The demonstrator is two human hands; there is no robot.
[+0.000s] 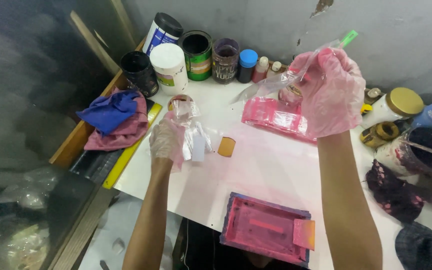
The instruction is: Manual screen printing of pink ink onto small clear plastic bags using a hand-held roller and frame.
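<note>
Clear plastic bag with a green strip at its top edge is pinched in our right hand, held up above the white table near the back wall. That hand wears a thin glove stained pink, and its fingers are closed on the bag's upper part while the rest of the bag trails down to the left. Just below it lies a stack of pink-smeared bags, flat on the table.

Our left hand, gloved too, curls its fingers around a small crumpled clear wrapper and some white slips (what is inside the wrapper is too blurred to tell). A small orange card lies just beside those slips, apart from them.

Near the table's front edge sits a pink-inked printing frame. Jars and tubs line the back, and a blue and pink rag rests at the left.
</note>
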